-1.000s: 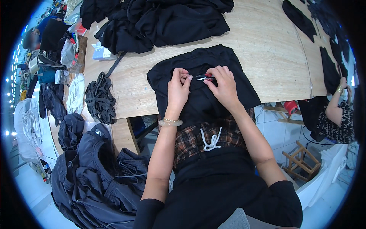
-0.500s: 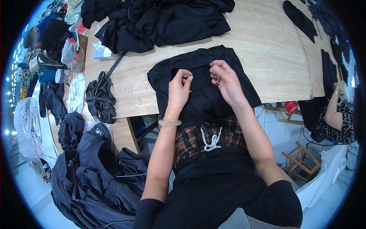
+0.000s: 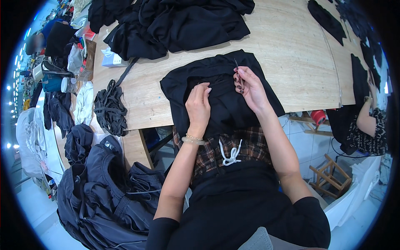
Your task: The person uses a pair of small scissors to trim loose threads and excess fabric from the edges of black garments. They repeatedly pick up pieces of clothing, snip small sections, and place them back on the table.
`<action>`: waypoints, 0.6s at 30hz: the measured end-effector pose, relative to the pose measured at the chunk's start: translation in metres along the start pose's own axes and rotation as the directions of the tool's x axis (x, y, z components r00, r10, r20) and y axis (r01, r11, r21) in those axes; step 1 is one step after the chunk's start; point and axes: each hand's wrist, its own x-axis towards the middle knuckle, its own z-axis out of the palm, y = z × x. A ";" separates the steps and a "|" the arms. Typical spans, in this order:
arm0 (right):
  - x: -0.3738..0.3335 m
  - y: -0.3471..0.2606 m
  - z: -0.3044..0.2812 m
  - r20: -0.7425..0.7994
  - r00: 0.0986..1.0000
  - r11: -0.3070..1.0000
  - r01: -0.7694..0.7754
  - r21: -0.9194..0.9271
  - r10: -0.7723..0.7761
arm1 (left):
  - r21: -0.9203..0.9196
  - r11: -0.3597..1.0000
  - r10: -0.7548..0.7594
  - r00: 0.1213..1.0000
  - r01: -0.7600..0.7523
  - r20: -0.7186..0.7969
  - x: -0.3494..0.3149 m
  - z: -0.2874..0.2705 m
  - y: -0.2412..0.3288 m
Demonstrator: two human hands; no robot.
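Note:
A black garment (image 3: pixel 221 107) lies on the wooden table's near edge and hangs over toward my lap. It has a curved opening in its upper part. My left hand (image 3: pixel 198 104) is closed at the left side of that opening, its bent fingers pinching the cloth. Over the garment's right side, my right hand (image 3: pixel 248 87) is closed around a slim, dark pointed tool (image 3: pixel 236 63), its tip sticking up past the fingers. The palm and fingers cover most of that tool, so its exact kind cannot be made out.
Black garments (image 3: pixel 187 25) are piled at the table's far side, near a tissue box (image 3: pixel 113 59). A bundle of dark strips (image 3: pixel 111 107) lies left. Dark clothes (image 3: pixel 104 187) heap at lower left. A wooden stool (image 3: pixel 331 177) and another person's arm (image 3: pixel 366 121) are at right.
My right hand has turned, and the pointed tip now shows above its fingers. My left hand has shifted slightly right and down, its fingers flatter on the garment.

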 end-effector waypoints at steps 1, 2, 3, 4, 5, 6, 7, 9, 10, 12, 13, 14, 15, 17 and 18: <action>-0.001 -0.002 0.004 -0.008 1.000 0.999 0.002 -0.038 -0.002 | -0.024 1.000 -0.006 1.000 0.006 0.016 -0.001 -0.003 -0.001; -0.003 -0.005 0.008 -0.017 1.000 0.990 0.019 -0.143 -0.022 | -0.047 0.999 -0.011 0.999 0.012 0.032 -0.001 -0.005 -0.002; -0.006 -0.008 0.013 -0.023 0.999 0.968 0.035 -0.247 -0.042 | -0.029 1.000 -0.009 0.999 0.011 0.046 -0.001 -0.007 -0.002; -0.011 -0.011 0.018 -0.030 0.998 0.936 0.048 -0.350 -0.062 | -0.013 1.000 -0.010 0.998 0.011 0.061 0.000 -0.007 -0.001; -0.014 -0.012 0.023 0.012 0.976 0.824 0.189 -0.535 -0.215 | 0.003 1.000 -0.012 0.997 0.012 0.076 0.002 -0.008 0.000; -0.017 -0.011 0.028 0.085 0.932 0.656 0.310 -0.688 -0.351 | 0.007 1.000 -0.027 0.995 0.026 0.094 0.004 -0.009 0.001; -0.019 -0.013 0.032 0.185 0.867 0.442 0.406 -0.800 -0.462 | 0.009 0.999 -0.040 0.993 0.040 0.111 0.006 -0.010 0.002; -0.021 -0.019 0.035 0.250 0.878 0.230 0.364 -0.903 -0.408 | 0.001 0.998 -0.061 0.990 0.062 0.130 0.008 -0.012 0.002; -0.021 -0.021 0.035 0.278 0.884 0.115 0.342 -0.933 -0.377 | -0.009 0.998 -0.066 0.989 0.068 0.131 0.009 -0.012 0.001; -0.019 -0.020 0.033 0.390 0.844 -0.062 0.396 -0.916 -0.370 | -0.018 0.997 -0.071 0.988 0.074 0.139 0.011 -0.013 0.001; -0.018 -0.019 0.034 0.425 0.831 -0.120 0.411 -0.904 -0.358 | -0.015 0.997 -0.071 0.987 0.074 0.144 0.011 -0.012 0.001; -0.018 -0.018 0.034 0.460 0.818 -0.178 0.425 -0.888 -0.345 | -0.012 0.997 -0.072 0.986 0.075 0.149 0.012 -0.012 0.001; -0.017 -0.018 0.036 0.475 0.813 -0.197 0.433 -0.880 -0.336 | 0.007 0.998 -0.069 0.986 0.069 0.155 0.013 -0.013 0.001; -0.017 -0.018 0.041 0.503 0.804 -0.236 0.447 -0.863 -0.315 | 0.042 0.997 -0.064 0.984 0.057 0.166 0.014 -0.014 0.000; -0.017 -0.018 0.042 0.509 0.806 -0.258 0.445 -0.858 -0.301 | 0.051 0.997 -0.062 0.984 0.054 0.169 0.014 -0.014 0.000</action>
